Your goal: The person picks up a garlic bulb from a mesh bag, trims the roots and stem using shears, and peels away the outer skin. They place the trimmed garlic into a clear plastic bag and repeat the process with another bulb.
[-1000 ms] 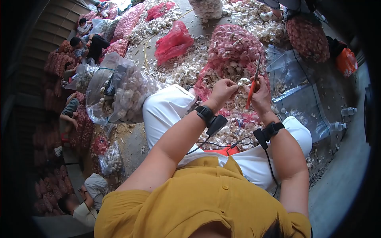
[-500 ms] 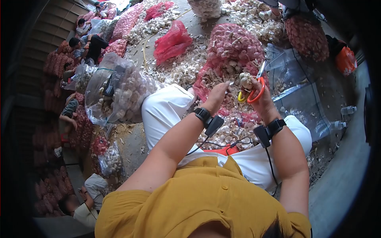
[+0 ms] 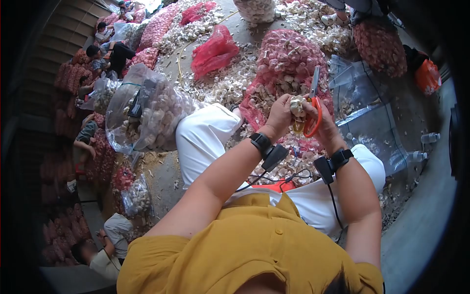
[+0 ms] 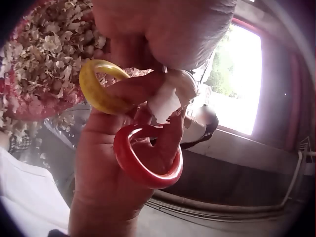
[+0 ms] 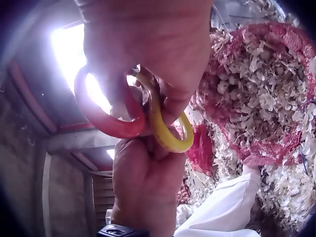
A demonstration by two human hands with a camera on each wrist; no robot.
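My right hand [image 3: 325,128] holds a pair of scissors [image 3: 313,120] with one red and one yellow handle loop, its blades pointing up and away. A pale garlic bulb [image 3: 296,106] sits between my two hands, beside the scissors' loops. From the left side my left hand [image 3: 279,116] grips the bulb with curled fingers. In the left wrist view, loose white skin hangs from the garlic [image 4: 170,98], and right-hand fingers pass through the scissor loops. The right wrist view shows both loops, with the left hand [image 5: 148,180] right below them; the bulb is mostly hidden there.
Ahead lies a red mesh sack [image 3: 289,54] of garlic, opened toward me, amid scattered skins [image 3: 220,93]. A clear bag [image 3: 159,115] of bulbs stands by my left knee. Plastic sheeting [image 3: 372,127] and bottles [image 3: 417,156] lie at right. Other people sit at far left.
Half a second ago my left hand was apart from the bulb; it has moved up and right to it. The scissors, seen edge-on at first, have turned to show their loops.
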